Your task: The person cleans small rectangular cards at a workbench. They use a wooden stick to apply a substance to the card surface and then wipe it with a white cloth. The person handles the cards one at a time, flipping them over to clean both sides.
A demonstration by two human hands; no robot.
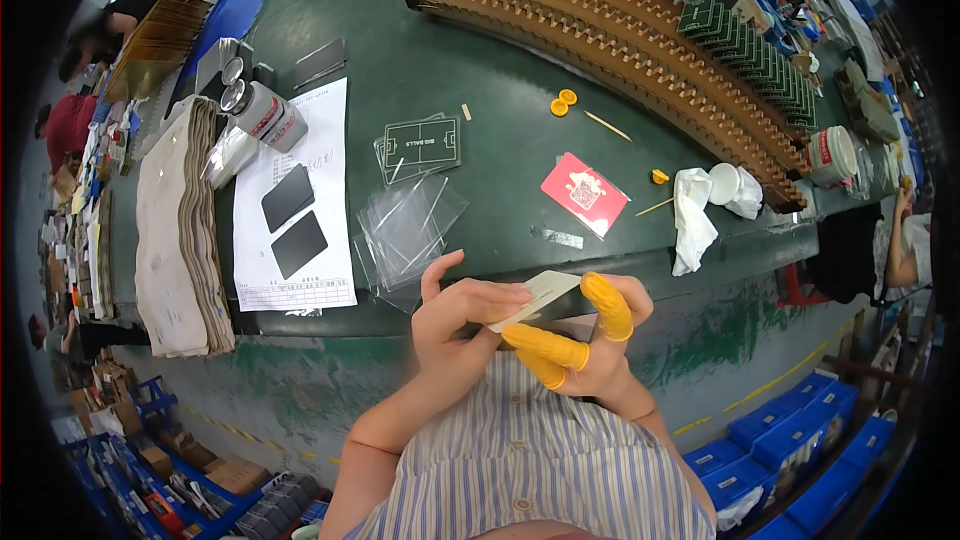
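Observation:
A small pale cream card [545,298] is held tilted just in front of the bench's near edge. My left hand [465,315] grips its left side, fingers laid along the card and one finger raised apart. My right hand [590,340] wears yellow finger cots and pinches the card at its right end and lower edge. Beyond the left hand, clear plastic sleeves [410,220] lie loosely piled on the bench. Dark green cards [420,145] with white line markings lie behind them. A red card [583,195] in a clear sleeve lies beyond my right hand.
Long brown slotted racks [600,40] cross the far right, some slots holding green cards [750,55]. A paper sheet [290,275] bears two black cards [300,245]; bottles [265,115] and a stack of cloths [175,240] stand nearby. White tissue [692,220] lies right.

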